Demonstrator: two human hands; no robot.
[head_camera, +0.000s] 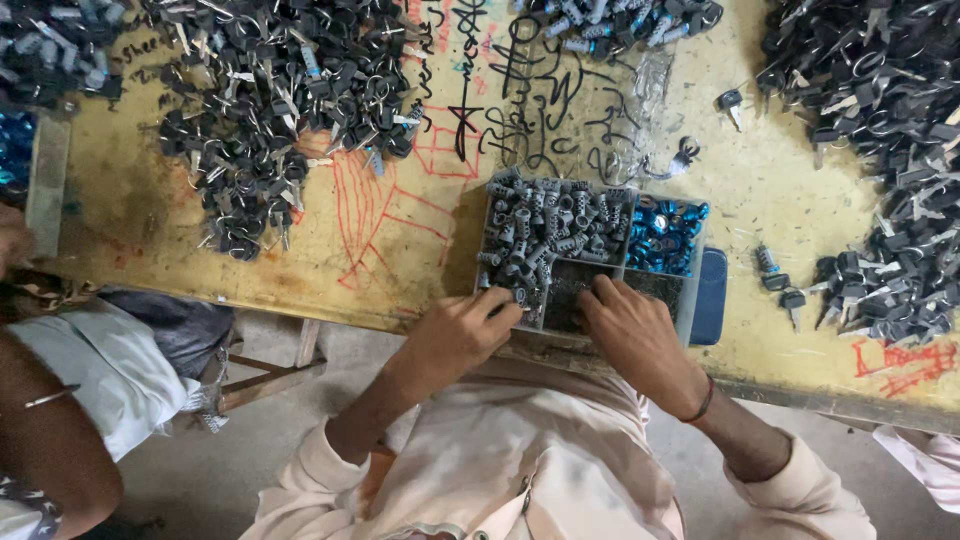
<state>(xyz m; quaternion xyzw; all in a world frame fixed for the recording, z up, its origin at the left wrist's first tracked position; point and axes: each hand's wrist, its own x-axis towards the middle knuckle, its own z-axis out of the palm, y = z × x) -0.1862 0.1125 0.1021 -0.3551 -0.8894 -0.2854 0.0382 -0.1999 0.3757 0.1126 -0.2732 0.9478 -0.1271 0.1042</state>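
Note:
A divided plastic tray (692, 300) sits at the near edge of a yellow scribbled table (400, 240). Its big left compartment holds several grey metal lock cylinders (545, 225); the far right one holds shiny blue caps (662, 232); two near compartments hold tiny dark parts (566, 290). My left hand (462, 332) rests at the tray's near left corner, fingers curled on a small grey cylinder at the fingertips. My right hand (630, 330) lies over the near compartments, fingers bent down into the small parts; what it pinches is hidden.
Heaps of black-headed keys (280, 110) lie at the far left and along the right (880, 150). More grey cylinders (620, 20) are at the far edge. A dark blue flat object (712, 300) lies beside the tray. Another person's arm (50, 440) is at left.

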